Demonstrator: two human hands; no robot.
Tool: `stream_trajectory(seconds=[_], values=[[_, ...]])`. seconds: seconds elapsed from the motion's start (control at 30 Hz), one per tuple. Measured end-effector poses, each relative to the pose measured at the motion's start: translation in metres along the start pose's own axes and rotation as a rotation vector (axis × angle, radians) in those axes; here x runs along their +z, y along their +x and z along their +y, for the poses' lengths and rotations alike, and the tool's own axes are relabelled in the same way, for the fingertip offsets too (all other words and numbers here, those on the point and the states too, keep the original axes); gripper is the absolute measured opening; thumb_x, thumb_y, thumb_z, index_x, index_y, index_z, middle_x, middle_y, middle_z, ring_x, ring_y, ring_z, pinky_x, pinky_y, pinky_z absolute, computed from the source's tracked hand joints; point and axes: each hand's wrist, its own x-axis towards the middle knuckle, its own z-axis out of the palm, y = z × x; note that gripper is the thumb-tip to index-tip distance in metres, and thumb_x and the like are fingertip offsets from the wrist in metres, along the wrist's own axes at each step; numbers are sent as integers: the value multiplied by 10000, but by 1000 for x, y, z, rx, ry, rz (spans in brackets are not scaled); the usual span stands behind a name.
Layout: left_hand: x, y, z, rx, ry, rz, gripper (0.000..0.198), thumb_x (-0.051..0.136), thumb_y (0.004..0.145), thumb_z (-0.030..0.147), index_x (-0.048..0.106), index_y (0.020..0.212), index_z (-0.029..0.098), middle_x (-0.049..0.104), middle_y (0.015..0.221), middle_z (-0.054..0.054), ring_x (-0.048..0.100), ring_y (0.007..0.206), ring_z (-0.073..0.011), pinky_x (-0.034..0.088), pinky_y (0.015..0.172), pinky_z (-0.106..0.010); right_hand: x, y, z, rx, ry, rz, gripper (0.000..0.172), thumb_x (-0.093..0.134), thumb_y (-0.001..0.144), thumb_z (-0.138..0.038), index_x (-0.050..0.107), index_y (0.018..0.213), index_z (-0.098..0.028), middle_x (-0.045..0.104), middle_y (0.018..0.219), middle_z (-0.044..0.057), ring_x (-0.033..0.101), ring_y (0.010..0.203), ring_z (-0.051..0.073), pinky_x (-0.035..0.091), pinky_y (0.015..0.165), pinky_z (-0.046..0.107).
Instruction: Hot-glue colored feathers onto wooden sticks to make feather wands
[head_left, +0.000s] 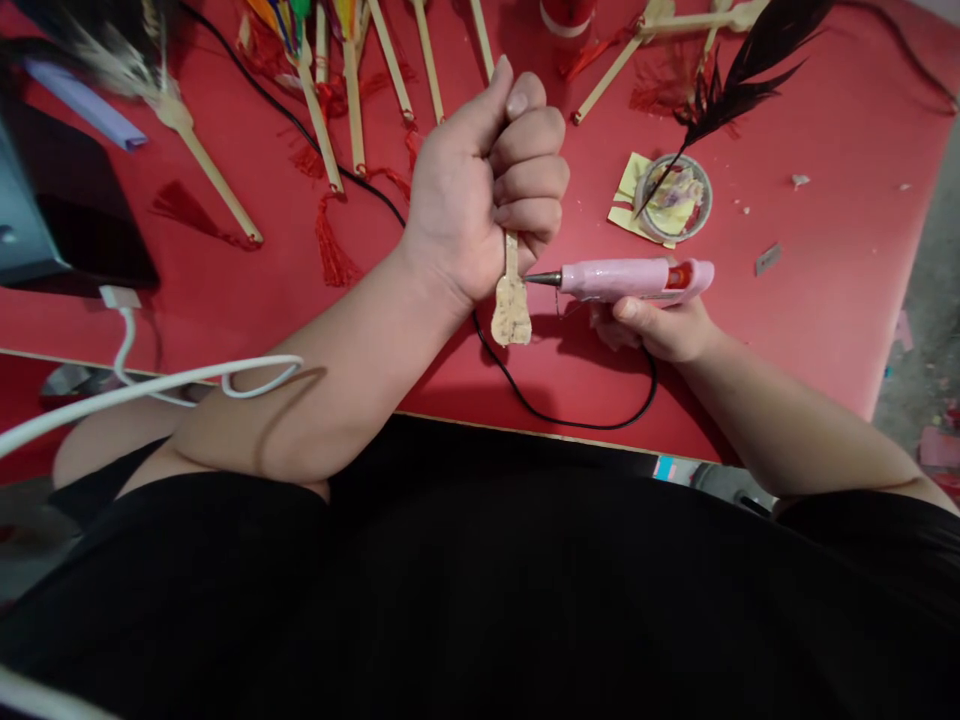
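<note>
My left hand [517, 165] is closed in a fist around the thin handle of a small wooden fan handle [512, 312]. Its wide, rounded end sticks out below the fist, with a rough, patchy face toward me. In my right hand [667, 325] is a pink hot glue gun [619, 280], lying level and pointing left. The metal nozzle meets or nearly meets the edge of the wooden piece, close to where the wide end narrows. Whether they touch, I cannot tell. A thin black cord loops beneath the glue gun.
Wooden handles with red tassels [334, 245] lie at the back; a feathered one [206, 175] is at left. A round dish [675, 200] sits on yellow paper, with a dark feather [720, 105] across it. A black device [67, 200] with a white cable stands left on the red table [810, 340].
</note>
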Motion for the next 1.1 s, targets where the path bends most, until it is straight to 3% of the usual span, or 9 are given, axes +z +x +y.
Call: stream_trajectory(seconds=[0.17,0.3,0.63,0.8,0.97,1.1], values=[[-2,-2,0,-53,-19,-73,548,393,1359,501,369,869,258,232,594,128,228,383,-21,185,369,-104,5,6,-7,-82,-15,-49,513,895,1121,-601,911,1323,-130,642,658,-41,446,478,69,415,447,184],[-1,-4,2,-47,23,-62,583,284,1360,558,363,868,256,230,591,128,244,380,-24,197,382,-110,6,5,-11,-63,-26,-60,480,868,1157,-553,882,1345,-111,599,645,-72,427,474,56,411,448,172],[-7,-2,-1,-12,-1,-111,514,504,1344,358,384,854,260,308,584,121,341,412,-26,216,391,-106,6,3,-10,-26,42,-98,376,845,1178,-511,892,1288,-154,535,610,-94,410,455,66,399,429,168],[-7,-3,-3,100,81,-14,492,634,1296,290,408,860,259,334,592,114,287,423,-40,189,395,-161,6,1,-10,6,53,-84,439,862,1160,-541,889,1357,-150,545,632,-89,404,472,66,371,425,168],[-5,-2,-1,68,119,4,497,475,1351,344,372,873,256,315,586,108,326,414,-32,216,406,-135,10,2,-13,12,30,-71,405,833,1183,-516,899,1348,-152,545,619,-84,393,466,68,352,420,172],[-6,-2,-3,141,135,50,485,507,1342,358,361,888,271,307,591,103,228,412,-57,138,407,-230,13,3,-22,56,25,-69,376,859,1172,-501,902,1355,-175,552,625,-89,393,471,66,352,427,174]])
